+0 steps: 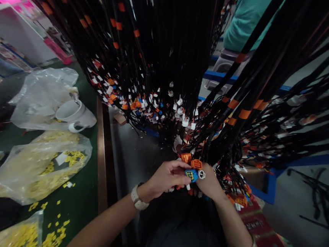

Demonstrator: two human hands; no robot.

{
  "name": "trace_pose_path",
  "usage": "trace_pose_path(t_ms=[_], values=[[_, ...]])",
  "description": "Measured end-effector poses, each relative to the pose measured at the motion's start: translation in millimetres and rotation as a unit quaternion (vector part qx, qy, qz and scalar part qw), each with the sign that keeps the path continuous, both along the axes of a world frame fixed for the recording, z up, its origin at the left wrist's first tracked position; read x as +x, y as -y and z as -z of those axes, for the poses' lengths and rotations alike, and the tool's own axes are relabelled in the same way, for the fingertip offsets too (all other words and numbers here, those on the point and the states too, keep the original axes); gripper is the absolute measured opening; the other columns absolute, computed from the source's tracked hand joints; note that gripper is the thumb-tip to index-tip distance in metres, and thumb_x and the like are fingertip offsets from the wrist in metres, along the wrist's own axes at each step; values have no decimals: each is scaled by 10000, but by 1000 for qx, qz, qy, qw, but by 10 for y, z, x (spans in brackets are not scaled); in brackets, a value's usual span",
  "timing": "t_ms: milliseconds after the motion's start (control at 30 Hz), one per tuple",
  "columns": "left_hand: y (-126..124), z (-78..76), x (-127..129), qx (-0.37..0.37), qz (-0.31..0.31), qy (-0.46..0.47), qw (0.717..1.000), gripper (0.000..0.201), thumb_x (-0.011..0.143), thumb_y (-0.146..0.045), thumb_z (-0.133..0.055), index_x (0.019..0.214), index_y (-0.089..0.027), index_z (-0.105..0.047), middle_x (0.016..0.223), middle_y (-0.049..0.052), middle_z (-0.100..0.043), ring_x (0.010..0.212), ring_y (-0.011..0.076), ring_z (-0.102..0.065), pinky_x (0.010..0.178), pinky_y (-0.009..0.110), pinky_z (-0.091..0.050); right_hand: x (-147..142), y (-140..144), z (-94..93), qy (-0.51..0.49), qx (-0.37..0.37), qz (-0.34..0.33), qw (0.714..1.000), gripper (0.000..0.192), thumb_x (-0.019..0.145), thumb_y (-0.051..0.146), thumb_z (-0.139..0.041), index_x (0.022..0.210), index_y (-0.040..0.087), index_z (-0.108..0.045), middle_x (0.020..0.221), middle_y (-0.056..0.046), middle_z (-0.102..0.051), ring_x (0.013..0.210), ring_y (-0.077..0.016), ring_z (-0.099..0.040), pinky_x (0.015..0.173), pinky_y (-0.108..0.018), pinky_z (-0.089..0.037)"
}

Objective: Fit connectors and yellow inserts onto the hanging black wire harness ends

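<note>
My left hand [169,176] pinches a blue connector [189,175] with a yellow insert between thumb and fingers. Close against it, my right hand [209,183] is closed round the connector end of a wire harness [217,147]; its fingertips are hidden behind the connectors. Two orange connectors [196,164] stick up just above the blue one. A small white connector [202,175] lies against the right hand. Black-sleeved cables hang down around both hands.
Bundles of black cables [171,43] with orange tape hang ahead. On the green table [80,193] at left are a white mug [77,116], a plastic bag of yellow pieces [42,166] and loose yellow pieces. A blue frame [262,189] stands right; a person in green [245,23] sits beyond.
</note>
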State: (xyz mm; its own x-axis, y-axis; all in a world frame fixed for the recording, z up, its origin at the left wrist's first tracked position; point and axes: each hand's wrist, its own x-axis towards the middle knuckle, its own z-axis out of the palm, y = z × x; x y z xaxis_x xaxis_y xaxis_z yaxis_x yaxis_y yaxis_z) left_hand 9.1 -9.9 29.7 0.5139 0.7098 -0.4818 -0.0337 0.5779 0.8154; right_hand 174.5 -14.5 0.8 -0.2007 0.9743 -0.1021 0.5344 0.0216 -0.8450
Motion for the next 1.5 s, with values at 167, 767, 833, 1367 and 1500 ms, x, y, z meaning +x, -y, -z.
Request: trace_pose_path(t_ms=[167,767,833,1367,1500], values=[[5,15,2,-54,-16,39,998,495,658,-329,-747,1080,-130,-582,836,77,-666,705,144,-647,640,265,-528,6,1,15,7,1,-1,1000,126,698,205,-455,572,196,-463,547,-6,-552,504,-138,-505,486,-228,-343],[52,75,64,-3,-60,2,998,387,598,-324,-781,841,-106,-574,677,20,-638,539,96,-605,515,197,-465,-50,28,113,42,32,6,999,85,664,126,-467,608,187,-484,667,-30,-592,581,-146,-534,547,-232,-368],[55,61,75,7,-65,-6,998,370,593,-326,-780,805,-115,-561,613,2,-628,506,93,-588,483,190,-442,-55,31,106,42,37,-2,998,88,660,122,-466,607,190,-481,653,-24,-593,584,-147,-536,559,-235,-378],[139,61,158,95,-106,0,990,291,624,-293,-756,755,-134,-551,662,-15,-591,534,55,-498,502,180,-397,-56,32,122,-21,59,4,998,104,615,122,-475,646,192,-545,674,-38,-620,629,-188,-584,617,-274,-444],[135,38,143,57,-91,31,994,319,603,-244,-772,808,-132,-556,737,-4,-595,609,61,-518,557,180,-419,-34,38,113,-30,50,10,998,88,610,119,-471,626,187,-525,660,-35,-608,606,-173,-566,556,-247,-408]])
